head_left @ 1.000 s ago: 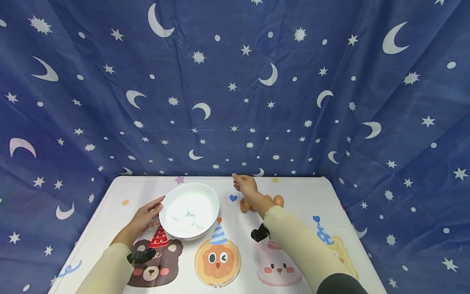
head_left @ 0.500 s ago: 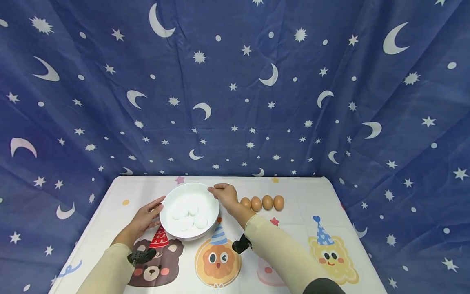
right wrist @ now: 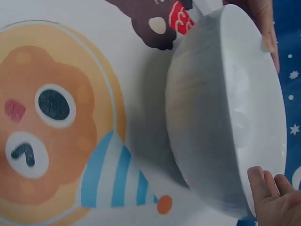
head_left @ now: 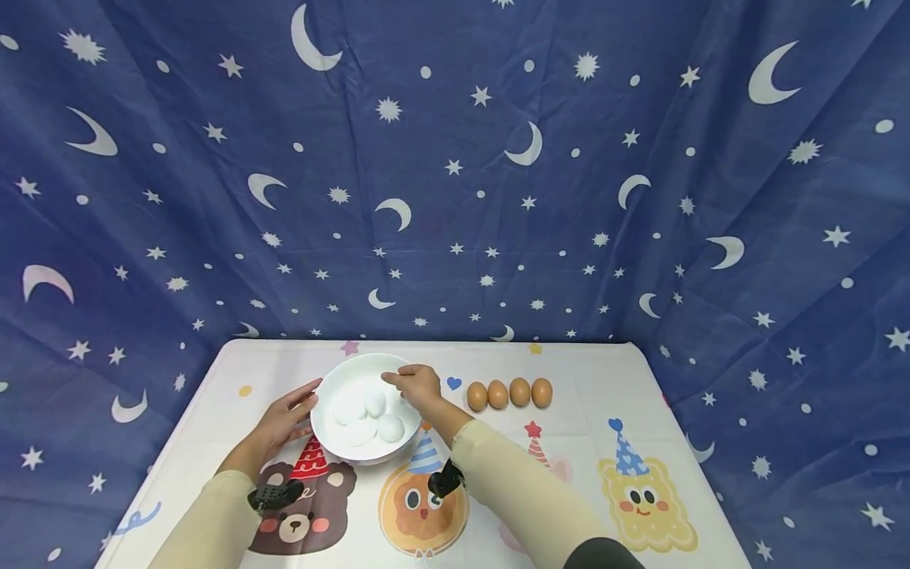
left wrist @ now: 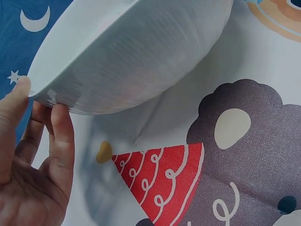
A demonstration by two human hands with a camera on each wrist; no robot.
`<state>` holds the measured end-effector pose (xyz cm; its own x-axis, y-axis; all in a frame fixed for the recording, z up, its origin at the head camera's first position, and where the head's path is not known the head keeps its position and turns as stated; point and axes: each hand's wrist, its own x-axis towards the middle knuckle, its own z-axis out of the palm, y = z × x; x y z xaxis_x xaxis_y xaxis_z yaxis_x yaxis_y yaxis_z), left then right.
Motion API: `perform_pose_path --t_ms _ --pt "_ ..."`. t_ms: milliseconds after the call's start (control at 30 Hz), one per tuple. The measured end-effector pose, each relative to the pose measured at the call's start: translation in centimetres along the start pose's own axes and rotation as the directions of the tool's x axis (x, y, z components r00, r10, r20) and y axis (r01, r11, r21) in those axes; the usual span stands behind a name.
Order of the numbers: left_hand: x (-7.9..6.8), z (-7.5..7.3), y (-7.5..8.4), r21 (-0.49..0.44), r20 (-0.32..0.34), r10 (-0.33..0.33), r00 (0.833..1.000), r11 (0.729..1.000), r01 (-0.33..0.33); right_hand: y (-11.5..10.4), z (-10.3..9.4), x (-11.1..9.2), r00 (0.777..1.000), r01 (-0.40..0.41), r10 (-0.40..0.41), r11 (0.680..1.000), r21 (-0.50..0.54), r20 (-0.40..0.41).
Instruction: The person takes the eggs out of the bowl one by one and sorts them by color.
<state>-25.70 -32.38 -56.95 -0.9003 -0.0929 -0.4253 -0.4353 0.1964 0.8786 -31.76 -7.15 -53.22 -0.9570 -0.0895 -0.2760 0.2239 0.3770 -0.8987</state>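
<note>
A white bowl [head_left: 340,450] stands at the left of the table, with several white eggs [head_left: 374,404] in its bottom. My left hand [head_left: 283,416] holds the bowl's left side. In the left wrist view its thumb [left wrist: 21,89] lies at the rim and its fingers [left wrist: 62,125] against the outer wall. My right hand [head_left: 419,387] overlaps the bowl's right rim, fingers reaching over the inside above the eggs. The right wrist view shows its fingers [right wrist: 259,181] loosely bent in front of the opening, with nothing visible in them.
Several brown eggs [head_left: 520,392] lie in a row right of the bowl. A white tablecloth [head_left: 590,506] printed with cartoon animals and party hats covers the table. Behind it hangs a blue curtain [head_left: 455,197] with moons and stars.
My right hand has moved left from beside the brown eggs to over the bowl's right side, leaving the whole row of eggs visible. The left hand and bowl have stayed put.
</note>
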Motion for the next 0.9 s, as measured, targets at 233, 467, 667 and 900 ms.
perform_pose_path --t_ms 233,467,667,900 --pt "0.0 0.1 0.1 -0.003 -0.003 0.010 1.000 1.000 -0.010 0.5 1.7 0.4 1.000 -0.002 0.001 0.995 -0.095 -0.013" --pt "0.0 -0.1 -0.3 -0.011 -0.011 0.010 1.000 1.000 -0.010 1.0 2.7 0.9 1.000 -0.007 0.009 0.988 -0.157 0.007" --pt "-0.1 0.0 -0.3 -0.010 -0.008 0.022 1.000 1.000 -0.023 1.3 3.2 1.2 0.999 -0.028 0.031 0.982 -0.189 0.012" --pt "-0.1 0.1 -0.4 -0.007 -0.019 0.029 0.999 1.000 -0.029 1.9 3.9 1.4 1.000 -0.030 0.030 0.988 -0.154 -0.005"
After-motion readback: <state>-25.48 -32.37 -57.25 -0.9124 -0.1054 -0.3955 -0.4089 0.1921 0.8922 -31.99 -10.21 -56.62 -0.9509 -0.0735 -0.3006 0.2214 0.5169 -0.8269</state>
